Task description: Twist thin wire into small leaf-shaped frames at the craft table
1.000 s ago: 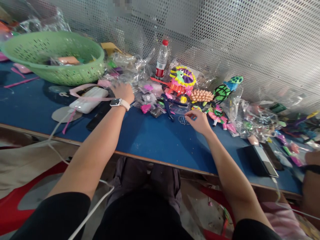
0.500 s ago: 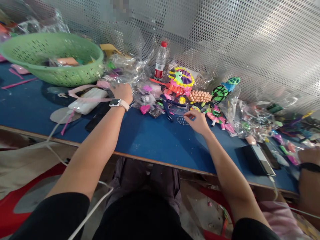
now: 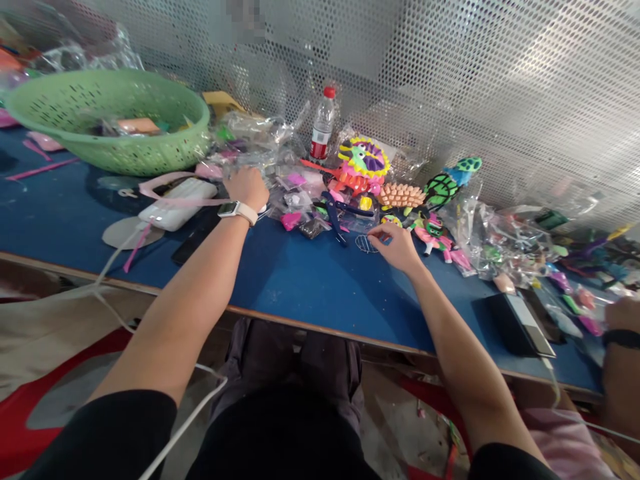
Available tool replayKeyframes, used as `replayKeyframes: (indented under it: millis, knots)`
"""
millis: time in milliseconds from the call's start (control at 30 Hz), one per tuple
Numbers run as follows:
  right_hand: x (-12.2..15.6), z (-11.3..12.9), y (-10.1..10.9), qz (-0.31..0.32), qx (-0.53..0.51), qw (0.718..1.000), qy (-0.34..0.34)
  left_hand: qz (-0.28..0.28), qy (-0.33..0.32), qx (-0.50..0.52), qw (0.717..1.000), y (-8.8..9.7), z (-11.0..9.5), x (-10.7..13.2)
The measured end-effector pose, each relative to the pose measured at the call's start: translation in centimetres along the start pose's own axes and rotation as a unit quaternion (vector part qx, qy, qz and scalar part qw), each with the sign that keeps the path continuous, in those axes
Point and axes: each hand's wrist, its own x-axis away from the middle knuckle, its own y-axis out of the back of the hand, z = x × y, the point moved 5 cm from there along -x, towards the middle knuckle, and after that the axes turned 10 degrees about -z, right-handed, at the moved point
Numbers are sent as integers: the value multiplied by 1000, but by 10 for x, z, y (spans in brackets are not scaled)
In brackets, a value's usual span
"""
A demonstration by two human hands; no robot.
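My right hand (image 3: pixel 396 244) pinches the edge of a small oval wire frame (image 3: pixel 367 244) with crossbars, held low over the blue table (image 3: pixel 310 283). My left hand (image 3: pixel 249 189), with a watch on its wrist, reaches down by clear plastic bags (image 3: pixel 260 157) and some thin pale sticks or wires. Its fingers point away and are hidden, so any hold does not show. Between the hands lie dark-handled pliers (image 3: pixel 334 217) and small packets of pink clay (image 3: pixel 291 221). Just beyond my right hand are a spiky peach clay figure (image 3: pixel 401 195) and a pink-green clay figure (image 3: pixel 433 233).
A green basket (image 3: pixel 150 150) stands at left, near a white power bank (image 3: pixel 181 203) with a cable. A red-capped bottle (image 3: pixel 323 127) stands before the perforated metal panel (image 3: pixel 450 73). At right are a dark box-like device (image 3: pixel 517 323) and another person's wrist (image 3: pixel 623 333).
The whole view has shifted slightly. Both hands stay nearly where they were, the right still pinching the wire frame, the left still among the bags.
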Motion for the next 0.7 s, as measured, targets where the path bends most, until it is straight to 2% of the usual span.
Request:
replayKeyframes:
  millis: [267, 500, 700]
  knots:
    - [1, 1, -2, -3, -18, 1000, 7, 21, 9, -28, 999, 4, 4, 1]
    - [2, 5, 0, 5, -13, 1000, 7, 11, -1, -39, 999, 5, 7, -3]
    - [1, 5, -1, 8, -15, 1000, 10, 28, 28, -22, 999, 4, 8, -2]
